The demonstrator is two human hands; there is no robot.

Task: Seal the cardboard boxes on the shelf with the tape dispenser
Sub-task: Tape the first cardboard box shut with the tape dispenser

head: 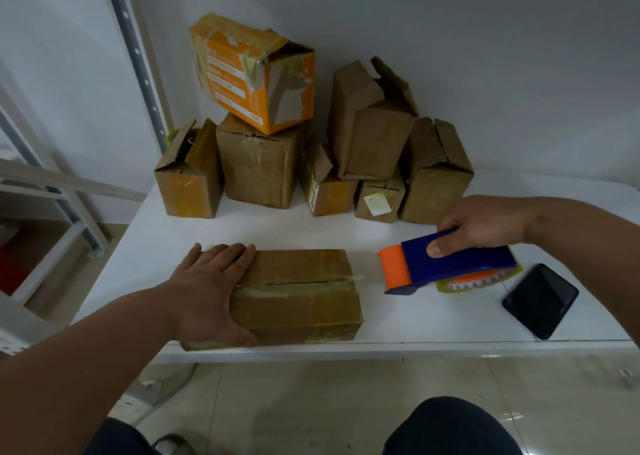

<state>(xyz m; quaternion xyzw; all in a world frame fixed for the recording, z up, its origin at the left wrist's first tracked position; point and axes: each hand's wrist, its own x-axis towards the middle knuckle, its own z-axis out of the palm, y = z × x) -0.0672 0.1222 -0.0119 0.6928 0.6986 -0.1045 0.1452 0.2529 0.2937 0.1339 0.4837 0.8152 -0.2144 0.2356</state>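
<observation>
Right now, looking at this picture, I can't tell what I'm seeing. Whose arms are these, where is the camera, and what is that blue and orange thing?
There is no machine here. The arms belong to a person, and the single picture comes from a wide-angle camera worn on their head, looking forward and down, so you also see their knees and the floor.

The left hand rests flat on a cardboard box lying at the front of a white shelf, steadying it. The right hand grips the tape dispenser, a blue holder with an orange end and a roll of tape, just right of the box. A strip of clear tape seems to run along the box's top seam towards it.

A dark phone lies at the right. Behind stands a pile of worn boxes, some with open flaps, with an orange box on top.
</observation>
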